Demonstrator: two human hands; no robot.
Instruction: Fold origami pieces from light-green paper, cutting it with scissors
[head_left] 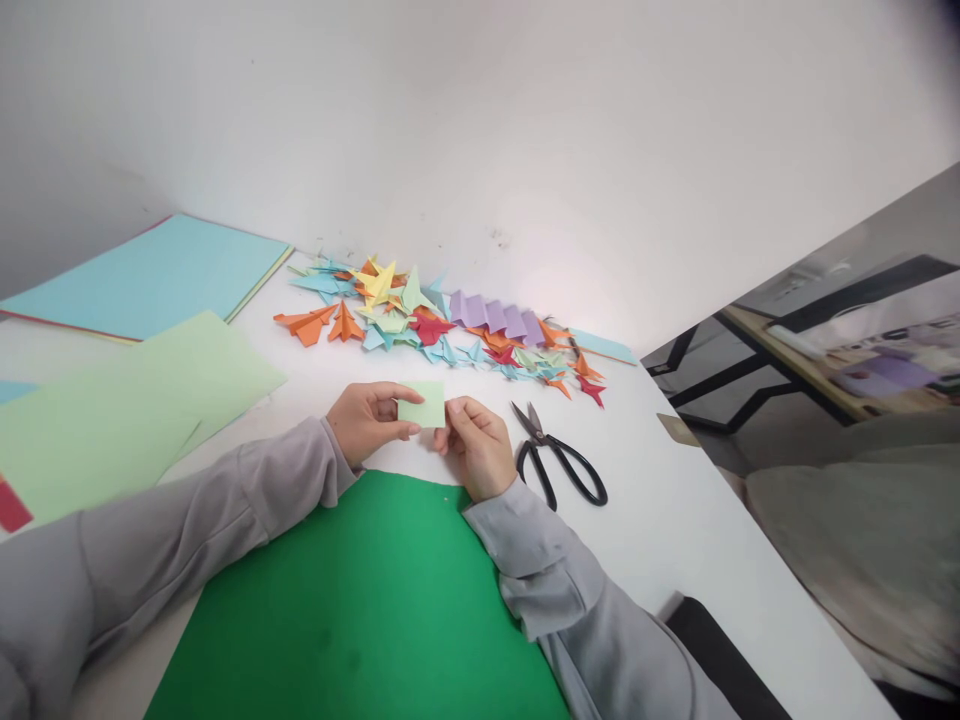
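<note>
Between my two hands is a small light green piece of paper (429, 408), held up above the table. My left hand (361, 424) pinches its left side, thumb below and fingers along the top. At the right edge, my right hand (480, 445) grips the paper between thumb and forefinger. Whether the paper is folded in layers I cannot tell. Under my wrists lies a large green sheet (360, 600). Black-handled scissors (559, 450) rest to the right of my right hand, blades slightly apart.
Folded paper shapes in several colours (390, 300) line the table by the wall, with purple folded pieces (495, 316) among them. Light green sheets (112, 420) and a stack topped with blue (165, 275) lie left. A black object (720, 655) sits near the right front edge.
</note>
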